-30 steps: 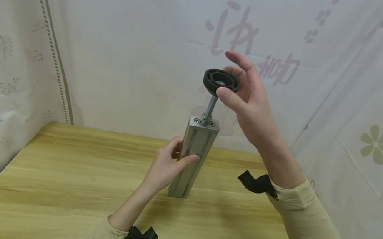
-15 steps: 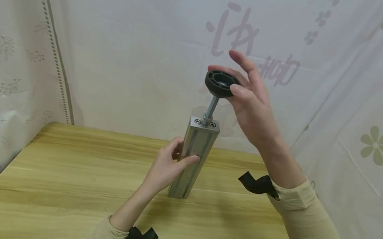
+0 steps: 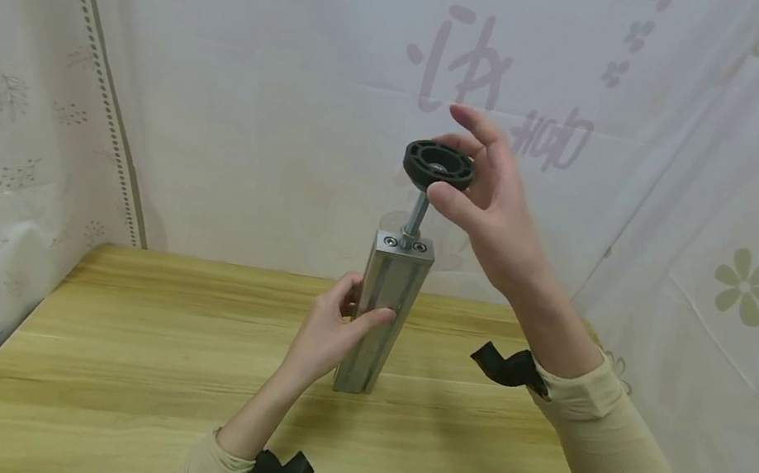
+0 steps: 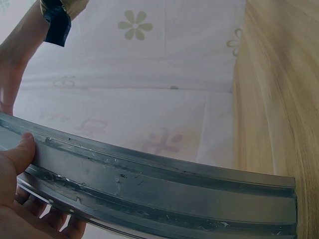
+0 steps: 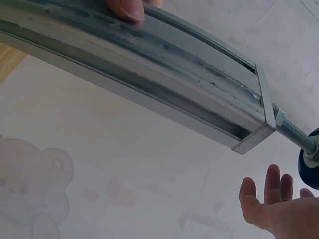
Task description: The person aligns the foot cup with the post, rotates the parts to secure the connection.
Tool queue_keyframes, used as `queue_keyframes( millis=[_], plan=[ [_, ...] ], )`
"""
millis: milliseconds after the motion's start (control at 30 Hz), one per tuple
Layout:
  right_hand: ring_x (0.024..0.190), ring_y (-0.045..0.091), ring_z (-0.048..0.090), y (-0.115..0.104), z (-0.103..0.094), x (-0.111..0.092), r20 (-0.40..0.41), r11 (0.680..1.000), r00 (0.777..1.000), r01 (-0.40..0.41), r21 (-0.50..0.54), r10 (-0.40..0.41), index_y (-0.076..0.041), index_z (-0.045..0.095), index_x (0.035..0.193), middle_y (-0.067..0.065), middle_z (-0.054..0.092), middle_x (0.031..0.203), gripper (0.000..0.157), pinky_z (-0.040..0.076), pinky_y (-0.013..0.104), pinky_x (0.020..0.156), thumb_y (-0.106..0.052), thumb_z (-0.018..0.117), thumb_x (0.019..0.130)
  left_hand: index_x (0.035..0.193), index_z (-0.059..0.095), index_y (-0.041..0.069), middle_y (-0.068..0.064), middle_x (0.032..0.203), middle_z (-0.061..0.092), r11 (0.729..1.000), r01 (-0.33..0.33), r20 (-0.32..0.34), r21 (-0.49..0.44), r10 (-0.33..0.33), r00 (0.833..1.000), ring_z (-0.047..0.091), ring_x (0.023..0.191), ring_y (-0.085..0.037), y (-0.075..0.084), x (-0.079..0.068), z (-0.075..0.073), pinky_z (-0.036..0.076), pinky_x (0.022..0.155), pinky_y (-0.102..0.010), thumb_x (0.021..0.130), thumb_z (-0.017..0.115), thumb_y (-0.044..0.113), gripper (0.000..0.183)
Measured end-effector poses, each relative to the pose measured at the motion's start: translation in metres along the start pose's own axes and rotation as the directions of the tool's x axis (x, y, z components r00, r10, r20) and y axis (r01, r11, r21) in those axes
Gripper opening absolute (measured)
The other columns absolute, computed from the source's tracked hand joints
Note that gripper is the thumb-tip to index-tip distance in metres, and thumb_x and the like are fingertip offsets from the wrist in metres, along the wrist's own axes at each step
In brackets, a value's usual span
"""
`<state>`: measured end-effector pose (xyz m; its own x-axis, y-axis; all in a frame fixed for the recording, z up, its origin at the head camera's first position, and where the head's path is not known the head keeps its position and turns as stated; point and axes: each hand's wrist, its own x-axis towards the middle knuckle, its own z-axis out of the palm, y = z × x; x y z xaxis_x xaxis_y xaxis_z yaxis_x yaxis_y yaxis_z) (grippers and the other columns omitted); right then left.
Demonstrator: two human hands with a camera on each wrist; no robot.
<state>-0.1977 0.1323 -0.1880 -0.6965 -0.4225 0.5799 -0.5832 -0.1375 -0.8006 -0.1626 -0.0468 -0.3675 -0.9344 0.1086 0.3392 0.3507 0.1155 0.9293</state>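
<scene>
A silver aluminium profile stands on end on the table, leaning slightly; in the left wrist view the profile runs across the lower part. From its end plate rises a threaded rod topped by a round black levelling foot. My left hand grips the profile about mid-height, thumb over the near face. My right hand has its thumb at the foot's near edge and fingers behind the rim, one finger raised. In the right wrist view the foot is cut off at the edge.
The wood-grain table extends around the profile's lower end. Pale printed curtains hang behind it and on both sides. Black bands with protruding ends are on both wrists.
Half a second ago my right thumb lay at the foot's right side with a finger across its far rim. The thumb is now back at the near edge. The left hand keeps its grip.
</scene>
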Motion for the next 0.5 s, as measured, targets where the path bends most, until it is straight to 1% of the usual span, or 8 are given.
queue_keyframes(
  millis=[67,167,267,333,500],
  plan=[
    [0.120,0.021,0.062,0.001,-0.002,-0.002,0.009,1.000,1.000,0.002,0.009,-0.002,-0.015,0.033,0.157,0.013,0.052,0.139,0.102,0.052,0.026,0.097,-0.051,0.085,0.078,0.123,0.064,0.014,-0.009,0.113,0.073,1.000,0.004,-0.001,-0.002,-0.004,1.000,0.067,0.098,-0.018,0.000,0.000,0.000,0.056,0.079,-0.035,0.090,0.079,0.026,0.037],
    [0.127,0.021,0.061,0.002,-0.004,-0.005,0.021,1.000,1.000,-0.002,0.000,0.002,-0.016,0.032,0.158,0.015,0.050,0.148,0.104,0.050,0.027,0.102,-0.054,0.084,0.077,0.123,0.064,0.015,-0.009,0.114,0.073,1.000,0.014,0.000,-0.004,-0.014,1.000,0.067,0.099,-0.018,-0.001,-0.001,0.000,0.056,0.080,-0.034,0.090,0.079,0.026,0.038],
    [0.131,0.022,0.058,0.004,-0.006,-0.008,0.036,1.000,0.999,-0.014,0.000,0.014,-0.016,0.030,0.159,0.015,0.049,0.151,0.106,0.048,0.029,0.107,-0.054,0.085,0.077,0.124,0.064,0.015,-0.009,0.115,0.073,1.000,0.020,0.004,-0.003,-0.020,1.000,0.068,0.100,-0.020,-0.001,-0.002,-0.001,0.056,0.079,-0.034,0.091,0.078,0.028,0.038],
    [0.135,0.023,0.056,0.006,-0.008,-0.010,0.046,1.000,0.999,-0.028,-0.002,0.028,-0.016,0.028,0.160,0.013,0.050,0.151,0.108,0.046,0.031,0.110,-0.054,0.085,0.076,0.124,0.064,0.016,-0.009,0.116,0.073,1.000,0.019,0.005,-0.001,-0.019,1.000,0.069,0.101,-0.021,-0.001,-0.002,-0.001,0.056,0.079,-0.034,0.091,0.078,0.028,0.038],
    [0.142,0.023,0.050,0.011,-0.012,-0.018,0.059,0.998,0.996,-0.060,-0.006,0.060,-0.017,0.025,0.161,0.011,0.049,0.153,0.110,0.042,0.044,0.117,-0.053,0.085,0.077,0.125,0.063,0.015,-0.009,0.119,0.072,1.000,0.004,0.012,-0.005,-0.004,1.000,0.069,0.103,-0.022,-0.001,0.000,0.000,0.056,0.083,-0.035,0.091,0.078,0.026,0.039]
  ],
)
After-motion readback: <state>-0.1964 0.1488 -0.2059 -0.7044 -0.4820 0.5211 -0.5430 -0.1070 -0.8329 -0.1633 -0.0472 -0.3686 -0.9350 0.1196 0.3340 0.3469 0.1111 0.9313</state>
